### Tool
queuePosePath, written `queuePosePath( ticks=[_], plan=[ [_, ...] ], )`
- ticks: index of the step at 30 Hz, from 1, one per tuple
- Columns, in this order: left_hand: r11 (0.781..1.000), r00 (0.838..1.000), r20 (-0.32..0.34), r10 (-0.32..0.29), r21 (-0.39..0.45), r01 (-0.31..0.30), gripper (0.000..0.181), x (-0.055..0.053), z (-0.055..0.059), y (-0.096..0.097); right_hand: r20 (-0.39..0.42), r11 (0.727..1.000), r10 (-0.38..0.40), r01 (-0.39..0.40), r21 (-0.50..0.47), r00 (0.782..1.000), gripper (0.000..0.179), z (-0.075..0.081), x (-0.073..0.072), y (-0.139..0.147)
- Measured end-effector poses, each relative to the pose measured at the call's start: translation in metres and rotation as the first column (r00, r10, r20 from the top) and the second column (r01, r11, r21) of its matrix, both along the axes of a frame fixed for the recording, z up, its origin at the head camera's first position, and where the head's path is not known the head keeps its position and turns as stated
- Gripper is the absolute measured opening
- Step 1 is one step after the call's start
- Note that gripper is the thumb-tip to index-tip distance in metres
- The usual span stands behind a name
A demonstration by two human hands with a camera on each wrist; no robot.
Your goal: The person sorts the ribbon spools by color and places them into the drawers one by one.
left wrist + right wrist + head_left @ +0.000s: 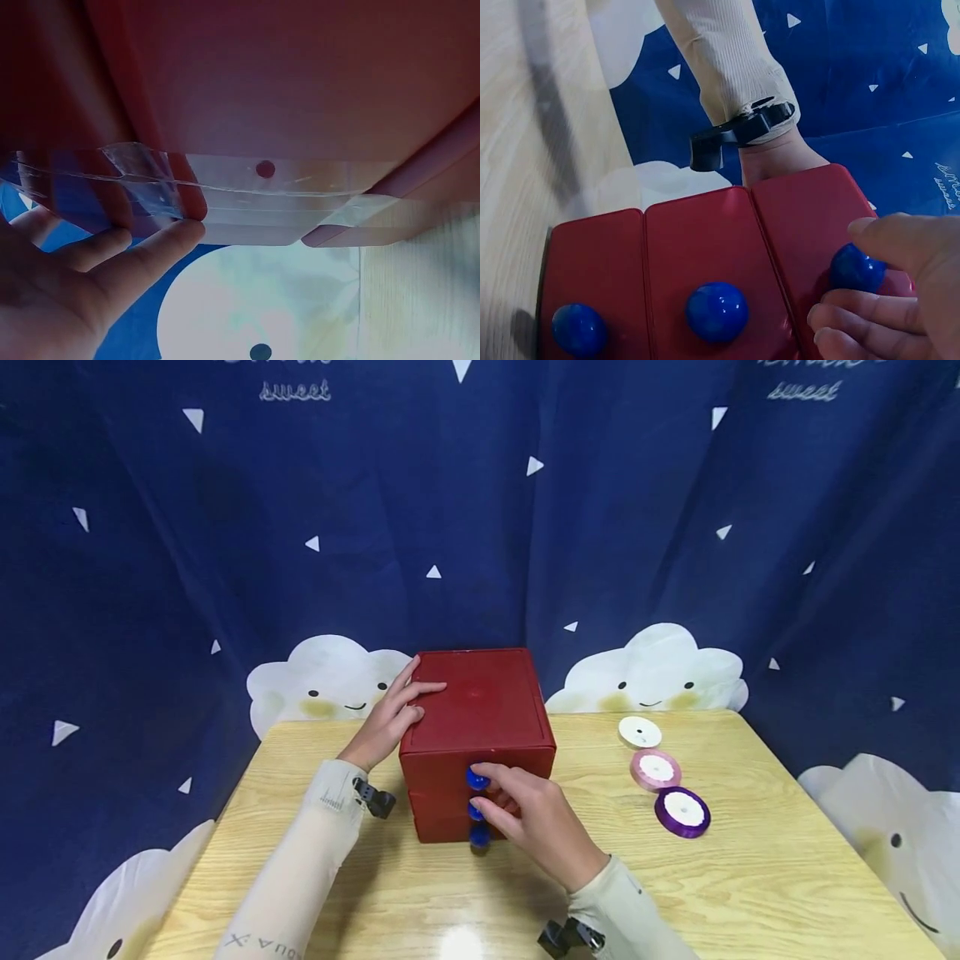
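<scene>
A red box of three stacked drawers (480,702) stands on the table, each drawer front bearing a round blue knob. My left hand (386,722) rests on the box's top left edge, fingers spread over the lid. In the left wrist view, its fingertips (191,231) touch the box near a strip of clear tape (142,180). With thumb and fingers on either side, my right hand (536,818) pinches the top drawer's knob (855,268). The middle knob (717,312) and bottom knob (580,330) are untouched. All drawers look closed.
To the right of the box lie a white spool (640,732), a pink ribbon spool (656,769) and a purple ribbon spool (682,812). A dark blue curtain (480,527) with clouds and triangles hangs behind the wooden table (780,860).
</scene>
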State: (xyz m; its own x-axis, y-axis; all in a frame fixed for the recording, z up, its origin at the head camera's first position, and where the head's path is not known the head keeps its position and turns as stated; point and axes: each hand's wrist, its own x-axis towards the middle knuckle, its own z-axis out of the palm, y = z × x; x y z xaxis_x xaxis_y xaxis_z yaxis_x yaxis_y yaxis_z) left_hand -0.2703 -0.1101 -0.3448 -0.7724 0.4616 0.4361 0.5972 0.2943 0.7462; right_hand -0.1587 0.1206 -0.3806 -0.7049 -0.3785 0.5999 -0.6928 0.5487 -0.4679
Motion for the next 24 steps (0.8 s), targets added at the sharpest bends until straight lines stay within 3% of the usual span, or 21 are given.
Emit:
queuePosePath(
  ticks=[5,13,17,24],
  plan=[
    [0.998,0.999,0.042,-0.011,0.055,0.009,0.043,0.0,-0.006,-0.001,0.033,1.0,-0.016,0.017,-0.006,0.999,0.042,-0.004,-0.004,-0.004],
    [0.99,0.997,0.074,-0.017,0.138,0.007,0.043,0.002,-0.014,0.003,0.011,0.998,-0.059,0.059,-0.021,0.998,0.036,-0.008,-0.008,-0.007],
    [0.987,0.996,0.079,-0.028,0.16,0.015,0.042,0.001,-0.016,0.006,0.011,0.997,-0.07,0.07,-0.034,0.998,0.036,-0.008,-0.007,-0.005],
    [0.981,0.999,0.043,0.006,0.195,-0.014,0.042,-0.002,-0.014,0.009,-0.005,0.997,-0.061,0.061,-0.052,0.998,0.035,-0.006,-0.011,-0.005]
  ],
)
